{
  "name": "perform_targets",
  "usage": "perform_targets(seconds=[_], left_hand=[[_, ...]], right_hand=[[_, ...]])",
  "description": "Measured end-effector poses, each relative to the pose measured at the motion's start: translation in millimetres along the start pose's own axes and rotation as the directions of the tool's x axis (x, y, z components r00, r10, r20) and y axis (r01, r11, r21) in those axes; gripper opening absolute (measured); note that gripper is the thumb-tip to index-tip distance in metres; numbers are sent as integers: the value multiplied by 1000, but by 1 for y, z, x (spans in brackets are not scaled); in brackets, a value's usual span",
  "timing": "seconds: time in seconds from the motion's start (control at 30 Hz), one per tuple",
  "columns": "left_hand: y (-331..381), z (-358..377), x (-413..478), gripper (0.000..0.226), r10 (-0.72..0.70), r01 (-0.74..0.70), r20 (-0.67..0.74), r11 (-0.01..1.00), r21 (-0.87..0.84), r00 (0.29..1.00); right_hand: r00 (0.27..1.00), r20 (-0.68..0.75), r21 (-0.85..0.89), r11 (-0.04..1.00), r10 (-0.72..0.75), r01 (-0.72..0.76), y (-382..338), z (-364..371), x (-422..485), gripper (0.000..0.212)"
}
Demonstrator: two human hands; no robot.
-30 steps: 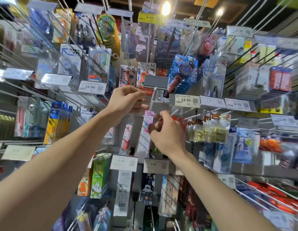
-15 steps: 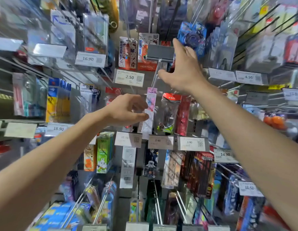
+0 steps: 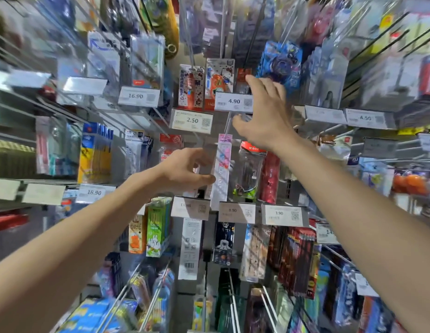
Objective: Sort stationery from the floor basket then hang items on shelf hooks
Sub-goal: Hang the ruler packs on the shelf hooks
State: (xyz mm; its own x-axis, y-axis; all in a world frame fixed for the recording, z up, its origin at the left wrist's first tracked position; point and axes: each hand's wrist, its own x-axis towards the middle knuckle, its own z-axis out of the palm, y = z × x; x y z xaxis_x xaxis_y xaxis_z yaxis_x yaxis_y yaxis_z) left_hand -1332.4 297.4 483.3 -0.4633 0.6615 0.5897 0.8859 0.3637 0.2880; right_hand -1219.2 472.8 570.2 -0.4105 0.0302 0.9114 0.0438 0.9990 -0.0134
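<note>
A long narrow pack with a pink header point(image 3: 221, 167) hangs on a metal shelf hook point(image 3: 228, 123) in the middle of the display. My left hand point(image 3: 185, 171) holds the pack's left edge between thumb and fingers. My right hand point(image 3: 264, 114) is raised at the front of that hook, its fingers spread and straight beside the 4.90 price tag point(image 3: 233, 101), which hangs face down toward me. The floor basket is out of view.
Rows of hooks with packaged stationery fill the wall on all sides. A 2.50 tag point(image 3: 192, 120) sits left of the hook, 8.90 point(image 3: 236, 212) and 3.90 point(image 3: 284, 214) tags below. A clear pack with a red header point(image 3: 249, 171) hangs just right of the pink one.
The price tag at the hook's front has dropped from flipped-up to hanging down, showing 4.90. The pack went from the hook's tip onto the hook. My left hand moved down to its edge.
</note>
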Motion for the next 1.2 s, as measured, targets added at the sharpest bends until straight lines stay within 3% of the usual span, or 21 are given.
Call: perform_targets(seconds=[0.13,0.23,0.33,0.43,0.53,0.67,0.73,0.83,0.9,1.0,1.2], left_hand=[[6,-2,3,42,8,-8,5,1000,-9,1000],[7,-2,9,45,5,-5,16,1000,-1,1000],[3,1,20,56,-1,0,58,1000,18,998],[0,-2,33,48,-46,38,180,998,51,983],[1,-16,41,47,-87,68,280,995,79,956],[19,-47,38,35,-232,189,422,972,141,877],[33,-71,32,35,-304,259,491,953,158,816],[58,-115,16,60,-364,330,584,929,169,726],[79,-142,3,65,-423,397,609,899,187,671],[107,-175,-24,52,-489,474,582,859,192,649],[165,-221,-106,55,-678,683,483,702,203,554]], right_hand=[[973,-191,-35,992,-129,124,7,14,-14,53],[955,-198,-22,974,-223,223,9,27,-28,29],[951,1,154,939,-311,307,11,39,-45,17],[915,329,227,960,-234,164,15,48,-57,16],[794,602,227,972,-88,-65,16,43,-56,36],[559,827,127,950,58,-286,7,14,-43,63],[423,901,73,928,96,-365,-1,-8,-32,63],[263,962,44,905,76,-423,-19,-51,-13,52],[196,979,43,886,54,-461,-33,-81,-1,46],[113,994,54,879,0,-474,-48,-111,11,48],[99,969,248,914,-228,-321,-84,-146,22,56]])
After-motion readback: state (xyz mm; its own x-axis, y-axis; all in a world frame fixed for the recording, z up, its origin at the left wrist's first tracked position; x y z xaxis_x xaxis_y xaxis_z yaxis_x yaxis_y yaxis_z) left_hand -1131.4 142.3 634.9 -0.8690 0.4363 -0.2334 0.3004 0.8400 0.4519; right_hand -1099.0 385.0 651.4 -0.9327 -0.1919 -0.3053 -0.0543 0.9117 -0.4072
